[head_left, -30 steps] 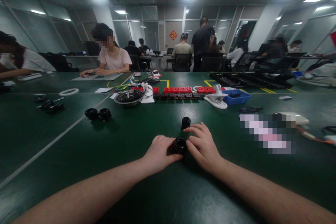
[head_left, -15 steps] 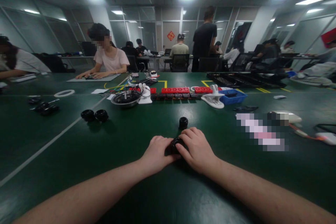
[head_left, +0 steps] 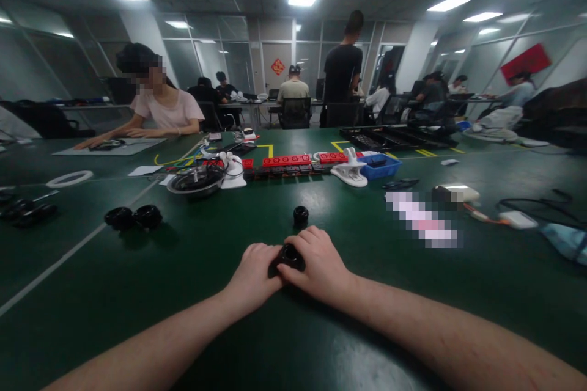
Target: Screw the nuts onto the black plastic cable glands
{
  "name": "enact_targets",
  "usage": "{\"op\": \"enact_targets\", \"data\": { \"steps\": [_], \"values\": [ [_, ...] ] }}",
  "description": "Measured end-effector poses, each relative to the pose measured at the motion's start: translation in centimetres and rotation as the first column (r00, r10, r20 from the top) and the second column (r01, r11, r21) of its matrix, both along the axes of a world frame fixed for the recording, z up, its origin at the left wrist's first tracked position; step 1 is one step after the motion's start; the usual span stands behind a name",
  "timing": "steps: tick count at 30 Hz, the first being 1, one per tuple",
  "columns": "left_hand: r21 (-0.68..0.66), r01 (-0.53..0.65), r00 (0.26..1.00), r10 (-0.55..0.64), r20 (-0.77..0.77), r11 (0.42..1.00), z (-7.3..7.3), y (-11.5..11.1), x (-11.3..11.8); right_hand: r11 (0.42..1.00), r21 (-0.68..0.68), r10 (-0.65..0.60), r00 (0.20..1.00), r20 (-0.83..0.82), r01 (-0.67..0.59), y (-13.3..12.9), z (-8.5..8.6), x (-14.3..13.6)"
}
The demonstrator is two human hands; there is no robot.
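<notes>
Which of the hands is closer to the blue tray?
Right. The right hand sits on the near side of the blue tray, left of it; the left hand sits even farther left.

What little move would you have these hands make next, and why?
Perhaps a gentle turn of the right hand while the left hand steadies the black part: both hands hold it from opposite sides, its opening showing between them. A small turn seems wiser than a sweep, since another black piece stands just beyond the right hand.
</notes>
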State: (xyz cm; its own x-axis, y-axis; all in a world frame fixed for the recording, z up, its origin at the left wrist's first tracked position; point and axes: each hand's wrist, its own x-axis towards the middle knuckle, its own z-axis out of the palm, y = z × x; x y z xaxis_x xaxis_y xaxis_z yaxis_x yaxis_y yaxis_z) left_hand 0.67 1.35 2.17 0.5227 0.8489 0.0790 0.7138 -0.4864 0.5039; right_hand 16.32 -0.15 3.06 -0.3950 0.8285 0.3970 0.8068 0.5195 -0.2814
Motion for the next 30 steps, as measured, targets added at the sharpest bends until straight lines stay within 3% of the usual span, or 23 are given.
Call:
{"op": "enact_targets", "data": {
  "steps": [30],
  "values": [
    [-0.001,-0.015,1.000,0.015,-0.011,1.000,0.08,0.01,0.14,1.000,-0.001,0.021,1.000,-0.001,-0.021,-0.31,-0.07,-0.49]
  ]
}}
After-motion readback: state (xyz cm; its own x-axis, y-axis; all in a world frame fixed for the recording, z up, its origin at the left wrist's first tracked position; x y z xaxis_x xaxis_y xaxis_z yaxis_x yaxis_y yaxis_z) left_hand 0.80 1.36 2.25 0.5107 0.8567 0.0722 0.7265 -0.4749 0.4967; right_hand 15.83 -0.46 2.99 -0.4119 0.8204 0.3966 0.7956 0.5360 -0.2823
